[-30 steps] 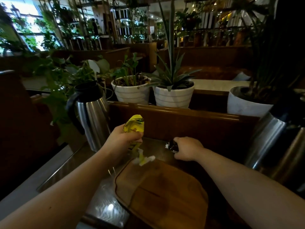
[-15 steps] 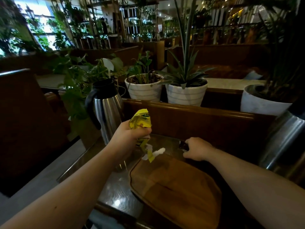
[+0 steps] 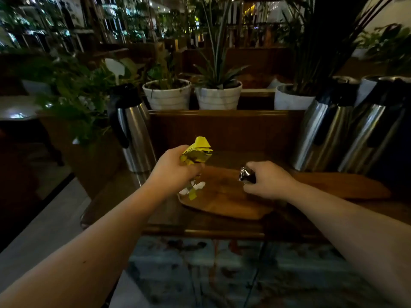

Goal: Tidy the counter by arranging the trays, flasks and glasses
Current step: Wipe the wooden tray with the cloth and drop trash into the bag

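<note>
My left hand [image 3: 172, 168] is closed around a crumpled yellow wrapper [image 3: 196, 152], with white and yellow scraps hanging below the fist. My right hand [image 3: 268, 180] grips a small dark shiny wrapper [image 3: 245, 174]. Both hands hover over a wooden tray [image 3: 222, 201] lying on the dark counter [image 3: 164, 218]. A second wooden tray [image 3: 347, 185] lies to the right. One steel flask with a black handle [image 3: 133, 132] stands at the left. Two more steel flasks [image 3: 327, 127] [image 3: 373, 127] stand at the right.
White plant pots [image 3: 168, 94] [image 3: 219, 94] [image 3: 291, 98] sit on a raised wooden ledge behind the counter. Leafy plants [image 3: 73, 94] crowd the left side. A patterned floor [image 3: 222, 274] lies below the counter's front edge.
The view has pulled back and shifted right, showing the counter's front edge and both right flasks. My right hand has lifted off the counter with the dark wrapper; my left still holds the yellow wrapper.
</note>
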